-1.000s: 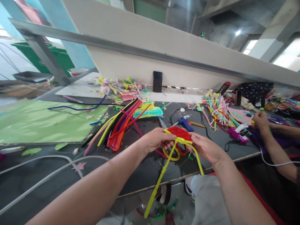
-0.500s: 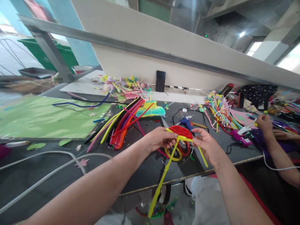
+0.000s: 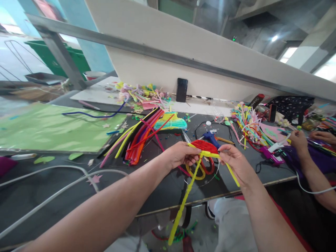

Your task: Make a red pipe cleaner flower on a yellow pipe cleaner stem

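Observation:
Between my hands is a red half-round piece of pipe cleaner (image 3: pixel 204 145) with a yellow pipe cleaner (image 3: pixel 185 202) along its straight lower edge. One long twisted yellow length hangs down from its middle, past the table edge. My left hand (image 3: pixel 183 154) is closed, pinching the piece's left side between thumb and fingers. At the other side my right hand (image 3: pixel 234 160) pinches the yellow pipe cleaner, whose free end sticks out below the fingers. Scissors (image 3: pixel 209 168) with red and yellow handles lie just beneath, partly hidden. A blue glue gun (image 3: pixel 212 139) lies behind the piece.
A bundle of coloured pipe cleaners (image 3: pixel 141 138) lies left of centre, beside a yellow and turquoise bundle (image 3: pixel 172 123). A phone (image 3: pixel 181 90) leans on the back panel. White cables (image 3: pixel 52 187) cross the left. At right, a co-worker's hand (image 3: pixel 299 141) is near a magenta glue gun (image 3: pixel 273 156).
My right hand has shifted slightly right along the yellow pipe cleaner, and its free end has swung a little right. My left hand keeps its pinch. The whole view has shifted slightly.

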The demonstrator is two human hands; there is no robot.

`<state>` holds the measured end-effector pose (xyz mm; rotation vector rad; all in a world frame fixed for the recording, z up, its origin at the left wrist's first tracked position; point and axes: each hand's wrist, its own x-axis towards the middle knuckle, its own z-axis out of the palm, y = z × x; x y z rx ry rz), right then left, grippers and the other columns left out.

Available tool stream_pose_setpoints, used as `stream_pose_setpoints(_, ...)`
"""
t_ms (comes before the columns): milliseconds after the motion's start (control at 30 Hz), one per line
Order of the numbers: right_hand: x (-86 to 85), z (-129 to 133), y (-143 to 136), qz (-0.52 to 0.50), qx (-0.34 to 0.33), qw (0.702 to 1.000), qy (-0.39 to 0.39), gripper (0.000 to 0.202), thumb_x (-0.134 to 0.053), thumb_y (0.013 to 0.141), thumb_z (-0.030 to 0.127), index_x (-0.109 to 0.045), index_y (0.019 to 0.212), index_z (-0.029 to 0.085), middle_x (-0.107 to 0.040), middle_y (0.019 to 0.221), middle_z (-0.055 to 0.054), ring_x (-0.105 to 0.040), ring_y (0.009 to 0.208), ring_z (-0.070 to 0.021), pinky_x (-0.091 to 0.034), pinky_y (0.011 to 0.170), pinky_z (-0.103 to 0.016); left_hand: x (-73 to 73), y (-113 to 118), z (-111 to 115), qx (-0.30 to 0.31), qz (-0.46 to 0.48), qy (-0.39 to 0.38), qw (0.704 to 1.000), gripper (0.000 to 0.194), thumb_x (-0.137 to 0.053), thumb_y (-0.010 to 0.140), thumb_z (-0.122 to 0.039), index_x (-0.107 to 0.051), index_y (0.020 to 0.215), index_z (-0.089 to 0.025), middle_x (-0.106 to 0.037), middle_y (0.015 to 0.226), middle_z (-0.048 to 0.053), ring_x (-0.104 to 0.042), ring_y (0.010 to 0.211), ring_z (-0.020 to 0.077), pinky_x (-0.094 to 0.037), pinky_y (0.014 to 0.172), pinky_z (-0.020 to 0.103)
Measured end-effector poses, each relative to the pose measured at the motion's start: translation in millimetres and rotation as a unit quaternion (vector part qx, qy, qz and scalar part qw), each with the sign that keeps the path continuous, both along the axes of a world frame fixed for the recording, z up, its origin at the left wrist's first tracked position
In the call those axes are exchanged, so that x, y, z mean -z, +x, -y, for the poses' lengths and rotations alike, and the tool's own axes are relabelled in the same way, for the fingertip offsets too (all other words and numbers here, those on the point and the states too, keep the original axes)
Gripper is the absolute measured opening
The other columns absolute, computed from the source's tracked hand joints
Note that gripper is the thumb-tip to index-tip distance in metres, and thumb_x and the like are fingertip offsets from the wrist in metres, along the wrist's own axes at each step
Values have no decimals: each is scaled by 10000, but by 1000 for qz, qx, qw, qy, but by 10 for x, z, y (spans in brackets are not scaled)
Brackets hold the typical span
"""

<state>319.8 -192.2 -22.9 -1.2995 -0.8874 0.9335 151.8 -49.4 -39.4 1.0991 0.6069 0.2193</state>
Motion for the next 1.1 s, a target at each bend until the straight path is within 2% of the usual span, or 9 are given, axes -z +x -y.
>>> stream_pose_setpoints(200, -18, 50, 64, 31, -33, 999, -21, 196, -699, 733, 354, -692, 883, 228, -649, 831, -34, -582, 754, -169, -460, 715, -304, 36, -5, -44, 0, 14, -14, 1000, 278, -769, 633, -321, -673, 696, -68, -631, 579, 38, -550, 424, 69, -436, 403, 158)
stream_pose_setpoints(333, 13, 61, 128, 142, -31, 989, -14, 174, -725, 716, 325, -710, 868, 242, -660, 874, -33, -601, 805, -186, -461, 746, -320, 47, 0, -48, 0, 13, -12, 1000, 282, -766, 634, -326, -669, 682, -66, -625, 570, 37, -547, 419, 69, -435, 400, 155)
stream_pose_setpoints(433, 11, 73, 148, 253, -34, 966, 40, 114, -669, 776, 316, -732, 846, 252, -660, 881, -46, -602, 838, -203, -459, 759, -335, 38, 7, -32, -1, 8, -8, 1000, 289, -775, 621, -329, -663, 664, -66, -626, 569, 41, -548, 419, 73, -439, 399, 160)
stream_pose_setpoints(567, 1, 77, 130, 344, -43, 934, 82, 190, -585, 836, 268, -732, 950, 309, -631, 908, -42, -596, 848, -195, -466, 751, -333, 21, 11, -5, -2, 0, -5, 1000, 299, -781, 613, -335, -662, 664, -65, -625, 568, 40, -549, 422, 73, -441, 401, 163)
stream_pose_setpoints(667, 12, 50, 98, 430, -20, 898, 94, 241, -540, 852, 242, -726, 968, 342, -599, 862, -35, -581, 788, -183, -466, 715, -332, 20, 14, 10, -9, -12, -6, 1000, 283, -775, 623, -324, -663, 673, -69, -627, 563, 38, -552, 426, 76, -441, 403, 166)
stream_pose_setpoints(767, 31, 10, 59, 513, 4, 851, 108, 231, -554, 841, 241, -721, 969, 337, -622, 828, -37, -580, 800, -203, -438, 809, -380, 22, 17, 18, -8, -13, -9, 1000, 248, -756, 648, -301, -665, 682, -73, -631, 564, 38, -555, 426, 79, -448, 408, 171)
stream_pose_setpoints(833, 44, -9, 39, 534, 36, 838, 109, 215, -595, 817, 253, -697, 995, 316, -637, 801, -37, -578, 811, -218, -417, 853, -399, 19, 18, 21, -11, -14, -10, 1000, 239, -751, 654, -293, -662, 679, -73, -631, 560, 39, -554, 423, 80, -448, 407, 172)
stream_pose_setpoints(933, 63, -19, 39, 512, 74, 851, 91, 132, -641, 789, 290, -677, 916, 297, -649, 775, -37, -575, 793, -230, -433, 816, -396, 17, 18, 16, -16, -20, -18, 1000, 236, -750, 656, -288, -658, 673, -71, -631, 554, 41, -550, 412, 77, -447, 408, 171)
stream_pose_setpoints(1100, 70, -22, 93, 463, 33, 877, 127, 59, -647, 794, 287, -704, 799, 304, -678, 803, -34, -596, 830, -235, -426, 848, -412, 48, 20, -15, -22, 2, -31, 999, 208, -742, 668, -266, -661, 675, -74, -641, 566, 42, -555, 421, 76, -455, 406, 170)
